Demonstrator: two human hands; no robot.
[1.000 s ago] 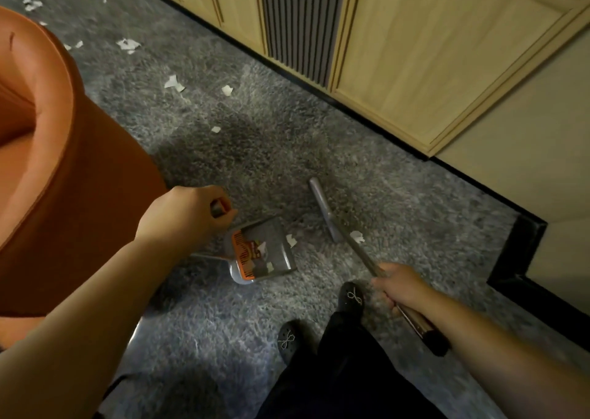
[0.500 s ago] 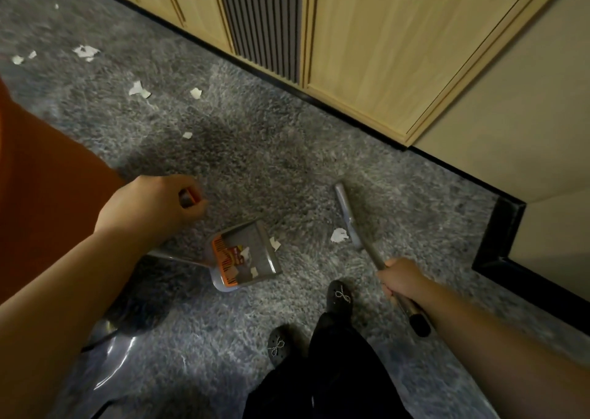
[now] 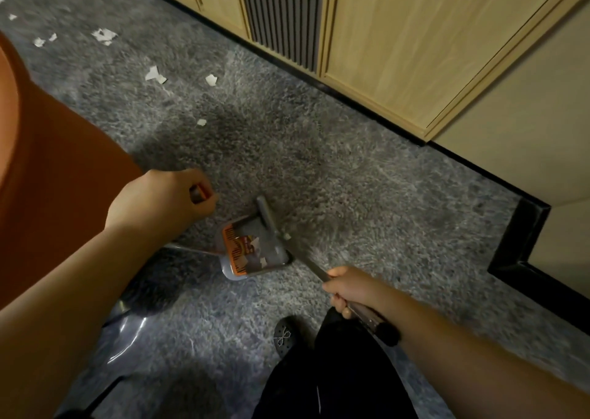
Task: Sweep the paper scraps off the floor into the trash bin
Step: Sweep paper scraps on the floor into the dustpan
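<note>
Left hand (image 3: 159,200): fingers curled round the dark, red-tipped top of the dustpan's long handle.
Right hand (image 3: 346,286): fingers wrapped round the grey metal broom handle (image 3: 360,311), near its black end cap.
Broom head (image 3: 271,219): narrow grey bar lying along the pan's open right edge, touching it.
Dustpan (image 3: 252,249): grey plastic tray with an orange comb strip, resting on the carpet, several white paper scraps inside.
Loose scraps (image 3: 155,74): torn white paper bits scattered on the grey shaggy carpet (image 3: 367,195), well apart from the pan, toward the upper left.
Surroundings: orange rounded seat (image 3: 48,150) at left; light wooden cabinets (image 3: 399,35) behind.
</note>
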